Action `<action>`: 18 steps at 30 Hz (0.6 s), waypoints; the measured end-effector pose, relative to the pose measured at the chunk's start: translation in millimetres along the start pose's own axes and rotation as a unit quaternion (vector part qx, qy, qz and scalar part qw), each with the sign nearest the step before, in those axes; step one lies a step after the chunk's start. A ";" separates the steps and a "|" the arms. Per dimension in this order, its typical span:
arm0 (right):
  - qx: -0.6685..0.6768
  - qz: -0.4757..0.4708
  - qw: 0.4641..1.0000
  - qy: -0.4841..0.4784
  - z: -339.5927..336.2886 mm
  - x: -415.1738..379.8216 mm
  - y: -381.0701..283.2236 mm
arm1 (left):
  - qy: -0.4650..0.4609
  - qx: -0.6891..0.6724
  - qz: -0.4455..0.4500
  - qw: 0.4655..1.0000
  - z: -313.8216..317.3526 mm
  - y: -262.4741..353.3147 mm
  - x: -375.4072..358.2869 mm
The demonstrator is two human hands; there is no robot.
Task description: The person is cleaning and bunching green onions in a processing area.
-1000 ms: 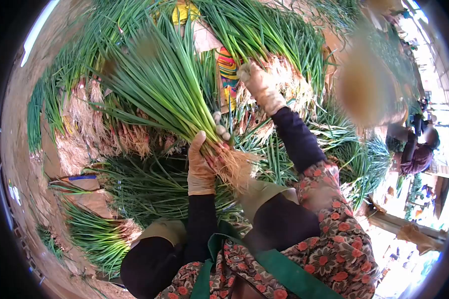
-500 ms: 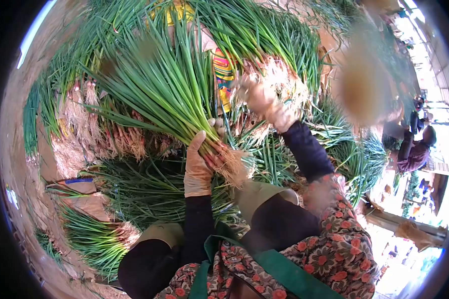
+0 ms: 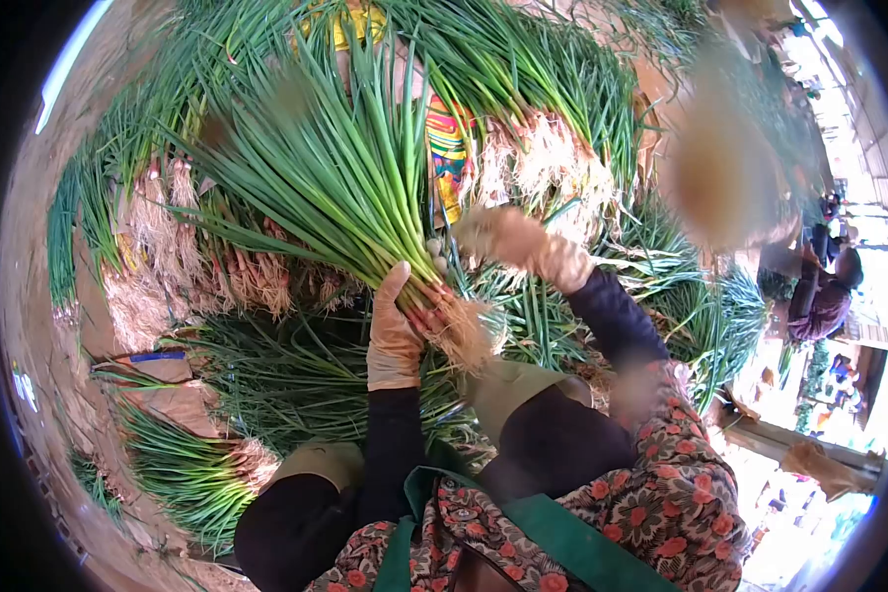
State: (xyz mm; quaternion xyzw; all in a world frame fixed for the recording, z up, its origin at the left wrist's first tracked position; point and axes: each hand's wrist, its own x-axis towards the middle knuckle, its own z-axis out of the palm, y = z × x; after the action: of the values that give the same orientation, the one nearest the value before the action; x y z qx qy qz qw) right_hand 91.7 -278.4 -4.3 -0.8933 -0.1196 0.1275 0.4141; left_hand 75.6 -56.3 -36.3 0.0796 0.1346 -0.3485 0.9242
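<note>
My gloved left hand [image 3: 395,326] is wrapped around a bunch of green onions [image 3: 355,212] just above the bulbs. The bunch's long green leaves fan toward the upper left, and its pale roots hang out on the right side of the fist. My gloved right hand [image 3: 533,249] is to the right of the bunch, close to its stems. Motion smears its fingers, so I cannot tell whether anything is in them. Beyond that hand lies another pile of green onions [image 3: 557,163] with whitish, stringy roots.
More green onions [image 3: 153,222] are heaped at the left, roots facing me. A smaller bundle [image 3: 187,469] lies at the lower left. Loose leaves [image 3: 286,365] cover the ground before my knees. A colourful patterned cloth [image 3: 446,138] shows between piles. A person [image 3: 824,296] is far right.
My right hand has moved down and a little left, nearer to the held bunch. The left hand keeps its grip in nearly the same place.
</note>
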 end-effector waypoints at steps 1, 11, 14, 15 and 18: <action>0.008 0.092 0.989 0.114 -2.3 16.9 21.3 | -0.012 -0.025 -0.002 1.000 -0.8 -0.2 -0.2; -0.194 0.120 0.954 0.194 5.9 40.6 30.8 | 0.018 0.072 0.041 0.996 20.8 5.6 -2.7; -0.185 0.060 0.970 0.145 14.2 1.5 -8.7 | 0.007 0.067 0.008 0.998 13.0 5.9 0.2; -0.189 0.053 0.971 0.140 12.1 -2.5 -9.7 | 0.010 0.068 0.016 0.998 15.7 4.0 0.1; -0.133 0.088 0.960 0.231 8.2 26.5 40.2 | -0.045 -0.006 -0.001 0.999 13.4 3.8 -0.9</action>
State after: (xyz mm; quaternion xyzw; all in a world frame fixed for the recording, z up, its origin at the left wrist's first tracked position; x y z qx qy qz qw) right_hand 118.3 -289.4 -43.9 -0.9525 0.0422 -0.0633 0.2950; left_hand 80.1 -56.1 -23.1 0.0583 0.0954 -0.3517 0.9294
